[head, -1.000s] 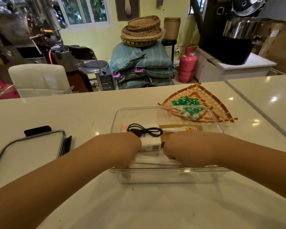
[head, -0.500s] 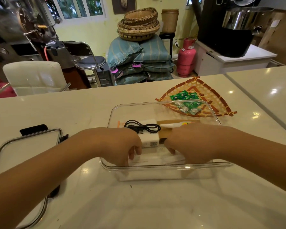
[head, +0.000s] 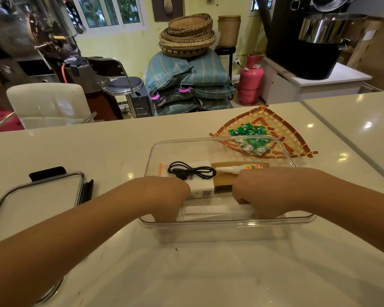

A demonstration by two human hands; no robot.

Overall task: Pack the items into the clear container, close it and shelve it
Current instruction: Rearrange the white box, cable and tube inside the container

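Now both hands, the left (head: pixel 164 196) and right (head: pixel 259 191), have sunk deeper into the box (head: pixel 220 138) at the counter's near middle, curled on a white packet (head: pixel 213 211) (lid (head: pixel 38 196) waits left), so packing continues.

— What is sitting at center frame?
— A clear container (head: pixel 220 142) is standing open on the counter, holding a white box (head: pixel 201 188), a coiled black cable (head: pixel 192 171) lying on it, and a glue tube (head: pixel 237 169) at three o'clock of the cable.
— And its lid (head: pixel 34 196)?
— Lying flat at nine o'clock, well apart.
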